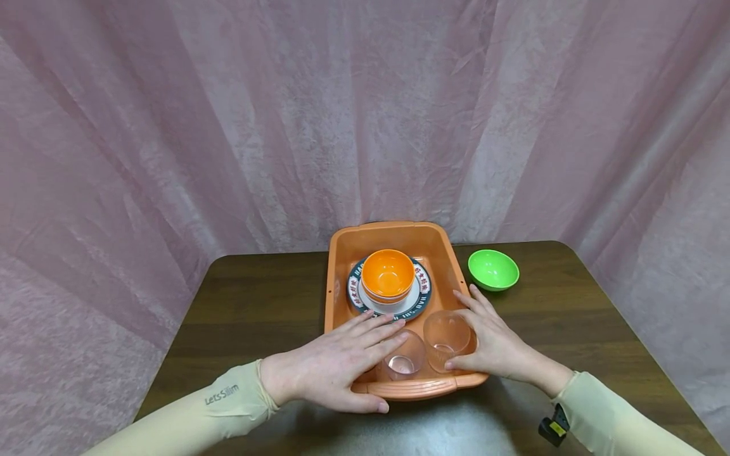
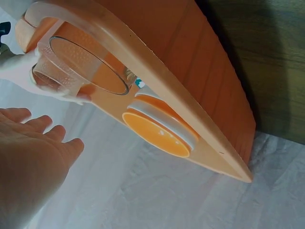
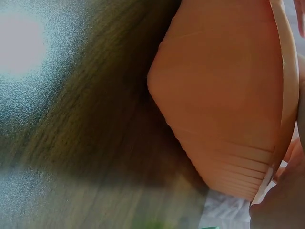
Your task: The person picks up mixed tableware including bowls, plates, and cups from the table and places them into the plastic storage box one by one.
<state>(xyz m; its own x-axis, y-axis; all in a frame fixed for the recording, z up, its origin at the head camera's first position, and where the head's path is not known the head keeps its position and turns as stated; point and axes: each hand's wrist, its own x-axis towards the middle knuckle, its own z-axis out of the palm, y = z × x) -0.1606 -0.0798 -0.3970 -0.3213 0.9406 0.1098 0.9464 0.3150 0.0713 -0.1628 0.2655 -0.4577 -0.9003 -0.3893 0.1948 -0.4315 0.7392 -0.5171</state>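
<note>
Inside an orange plastic basin (image 1: 336,272) stand two clear cups near its front end. Around the right clear cup (image 1: 445,335), my right hand (image 1: 496,339) curls its thumb and fingers, gripping it by the side. My left hand (image 1: 336,364) is spread flat with straight fingers, its fingertips over the left edge of the left clear cup (image 1: 407,354) and partly covering it. The left wrist view shows these left fingers (image 2: 57,133) holding nothing. Behind the cups, stacked bowls with an orange bowl (image 1: 388,272) on top sit on a dark-rimmed plate (image 1: 422,288).
A green bowl (image 1: 493,269) stands on the wooden table (image 1: 256,304), just right of the basin. Pink curtains (image 1: 365,126) hang behind the table's far edge. A small black device (image 1: 553,427) is on the right wrist.
</note>
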